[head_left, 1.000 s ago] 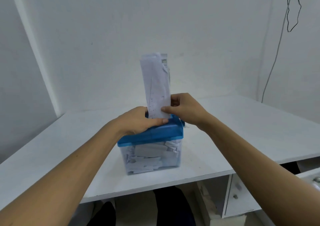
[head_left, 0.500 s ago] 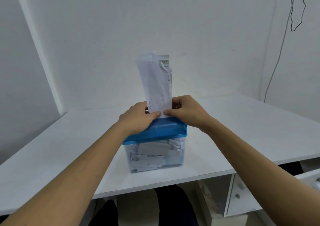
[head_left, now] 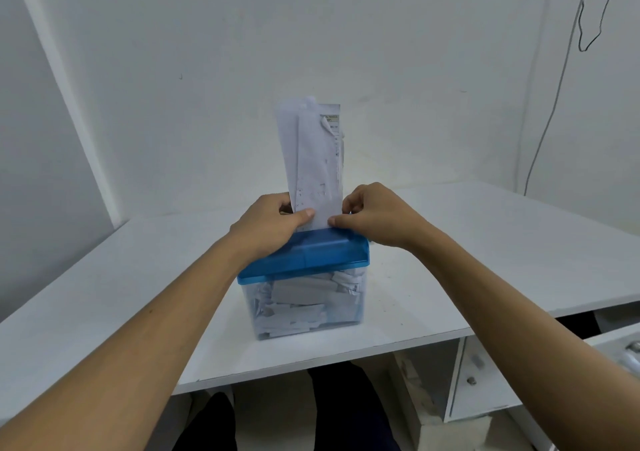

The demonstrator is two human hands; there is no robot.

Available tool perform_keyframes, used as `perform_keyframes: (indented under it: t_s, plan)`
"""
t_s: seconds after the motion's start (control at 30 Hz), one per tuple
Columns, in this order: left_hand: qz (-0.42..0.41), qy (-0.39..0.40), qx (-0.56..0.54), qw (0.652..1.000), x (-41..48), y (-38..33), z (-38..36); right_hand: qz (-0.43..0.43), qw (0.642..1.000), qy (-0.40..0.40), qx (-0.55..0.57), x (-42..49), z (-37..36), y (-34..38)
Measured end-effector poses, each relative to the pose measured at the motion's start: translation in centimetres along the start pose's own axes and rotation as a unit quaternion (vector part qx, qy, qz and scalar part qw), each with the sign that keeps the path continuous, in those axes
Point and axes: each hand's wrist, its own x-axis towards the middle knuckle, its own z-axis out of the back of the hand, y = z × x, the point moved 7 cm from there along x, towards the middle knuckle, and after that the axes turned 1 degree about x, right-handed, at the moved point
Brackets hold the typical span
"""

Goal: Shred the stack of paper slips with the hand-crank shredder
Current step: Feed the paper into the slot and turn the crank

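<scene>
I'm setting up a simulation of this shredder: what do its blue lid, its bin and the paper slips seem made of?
Blue lid: glossy, slightly translucent plastic, going by its sheen and moulded edges. Bin: clear plastic, since shreds show through its walls. Paper slips: thin printed paper, creased and bent at the top.

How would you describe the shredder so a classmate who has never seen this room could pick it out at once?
Start at the white desk against the wall. Near its front edge stands the shredder, with paper slips upright in its top, pinched by the left hand and right hand. It alone has a blue lid over a clear bin of white scraps.
</scene>
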Motion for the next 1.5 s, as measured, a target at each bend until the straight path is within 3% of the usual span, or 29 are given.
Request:
perform_keyframes:
  t_s: [0.17, 0.3, 0.37, 0.47, 0.53, 0.87, 1.27, 1.5]
  plan:
    - [0.000, 0.001, 0.030, 1.000, -0.2, 0.3, 0.0, 0.013, 1.000, 0.019, 0.012, -0.2, 0.2, 0.2]
    - [-0.001, 0.008, 0.048, 0.999, -0.2, 0.2, -0.2, 0.020, 0.997, -0.046, 0.061, -1.1, 2.1, -1.1]
    - [-0.002, 0.006, 0.050, 0.999, -0.2, 0.3, -0.1, 0.022, 0.998, -0.048, 0.027, -1.9, 2.3, -2.5]
    - [0.001, 0.005, 0.049, 0.999, -0.2, 0.5, -0.1, 0.018, 0.994, 0.043, -0.103, -3.0, -0.1, -5.0]
    - [0.003, 0.006, 0.056, 0.998, -0.1, 0.6, -0.1, 0.028, 0.987, 0.057, -0.151, -3.8, -1.7, -6.2]
    - [0.016, 0.015, 0.079, 0.997, -0.2, 0.5, -0.3, 0.110, 0.980, 0.012, -0.164, -3.7, -6.8, -6.9]
    - [0.023, 0.020, 0.098, 0.995, -0.5, 0.1, -0.5, 0.037, 0.981, -0.008, -0.192, -6.3, -5.4, -6.4]
    - [0.027, 0.069, 0.253, 0.965, -2.0, -1.3, -1.7, -0.022, 0.980, 0.032, -0.193, -7.3, -4.0, -4.5]
